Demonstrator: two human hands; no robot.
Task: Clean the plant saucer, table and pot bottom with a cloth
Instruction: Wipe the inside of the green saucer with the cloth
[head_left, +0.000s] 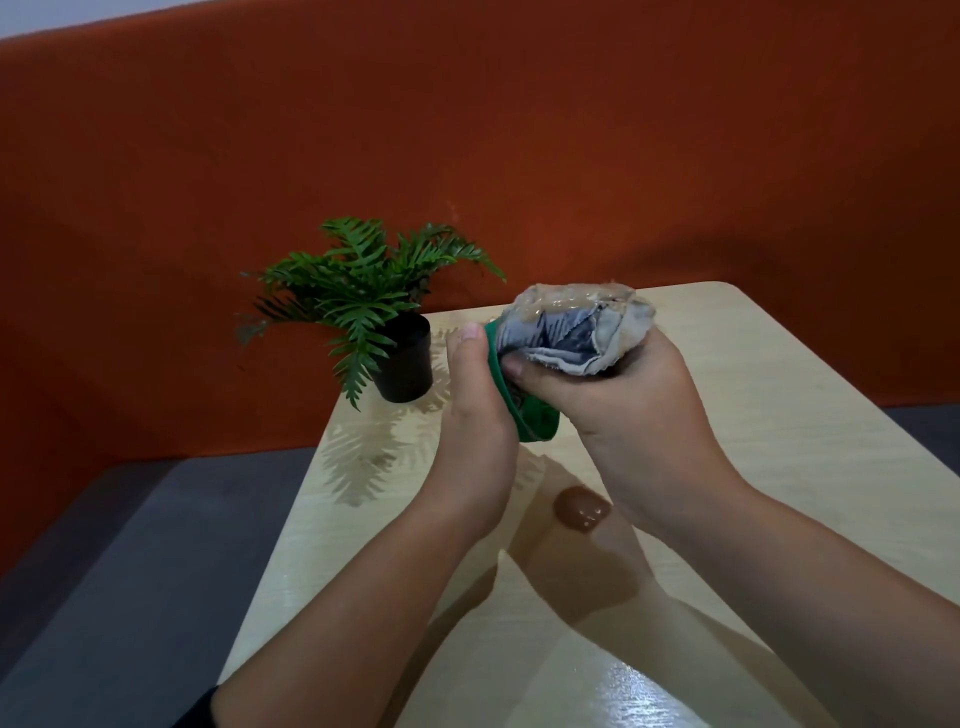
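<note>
Your left hand (475, 395) grips the green saucer (535, 415) by its rim, tilted above the worktop (779, 415). Your right hand (618, 395) clutches the wadded cloth (576, 327) against it. Saucer likely light, stiff, slick when wet; cloth soft, soiled. Brown spill (581, 512) below.

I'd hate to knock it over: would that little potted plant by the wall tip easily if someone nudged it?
Probably yes. The black pot looks small and narrows toward its base, while the fern spreads far wider than it, leaning left. It looks light, perhaps plastic, and the table seems glossy, so it might slide before tipping.
</note>
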